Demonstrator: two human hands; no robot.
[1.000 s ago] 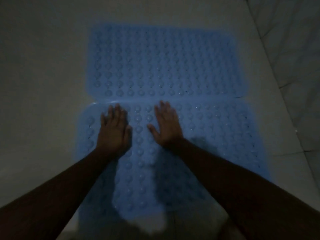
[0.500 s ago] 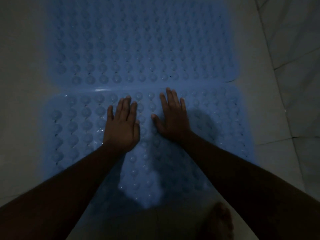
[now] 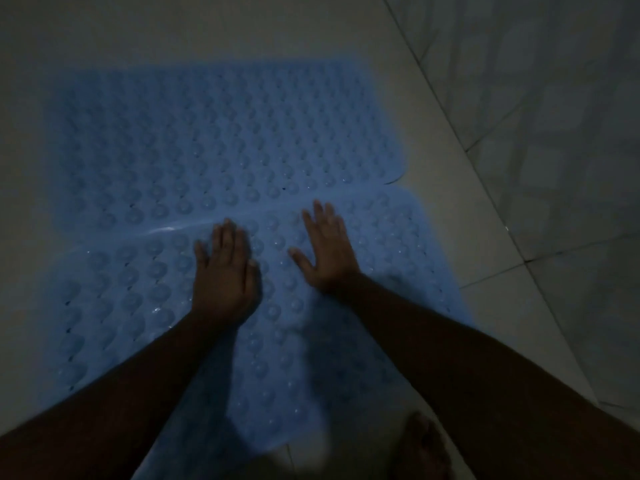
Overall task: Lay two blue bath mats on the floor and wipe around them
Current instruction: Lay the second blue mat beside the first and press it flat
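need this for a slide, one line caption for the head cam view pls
Both hands, left hand and right hand, press flat on the near blue bath mat, beside the far blue bath mat, on a tiled floor.

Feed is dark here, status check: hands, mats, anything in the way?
Left hand and right hand flat, open, on near mat. Far mat laid flat, edges meeting. Bare foot at near edge; no cloth visible.
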